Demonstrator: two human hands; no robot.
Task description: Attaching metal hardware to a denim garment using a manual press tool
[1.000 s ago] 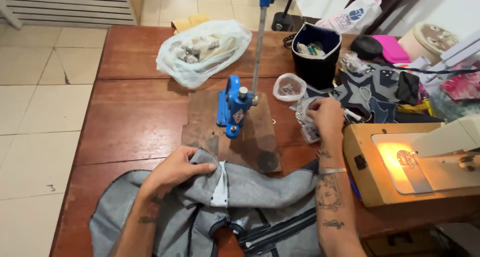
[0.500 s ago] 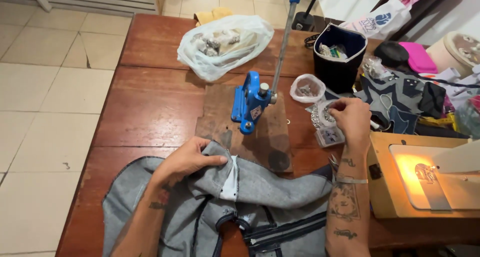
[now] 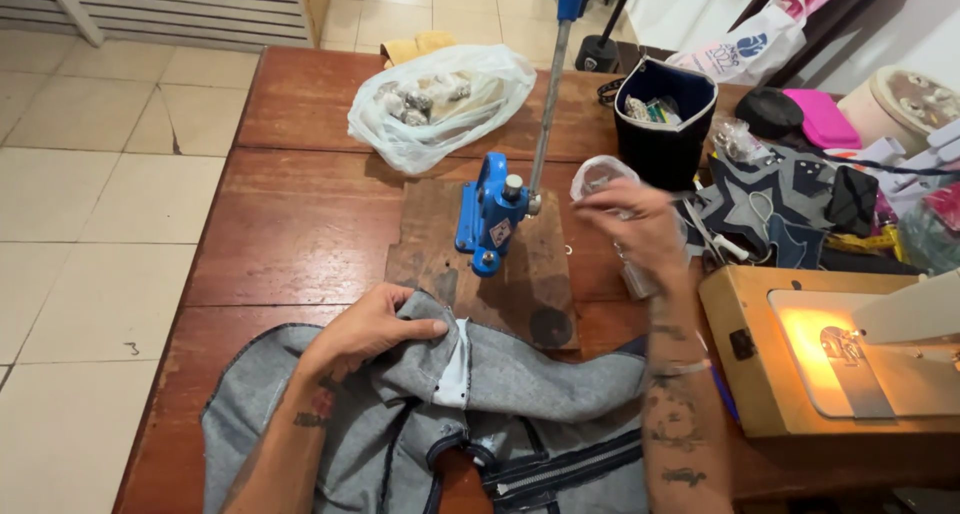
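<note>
While the left hand [image 3: 372, 329] grips a bunched fold of the grey denim garment [image 3: 520, 379] at the near table edge, the right hand [image 3: 632, 224] hovers right of the blue lever press [image 3: 490, 214] on its wooden board [image 3: 545, 274], fingers pinched; whether they hold anything, I cannot tell. It looks like fastener setting: next, the fold needs sliding under the press head.

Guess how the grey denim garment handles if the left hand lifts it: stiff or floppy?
Likely floppy: the grey denim garment lies bunched in folds under the left hand. Probably drags rather than slides, since much of it spreads over the wooden table. Unlikely to roll.
</note>
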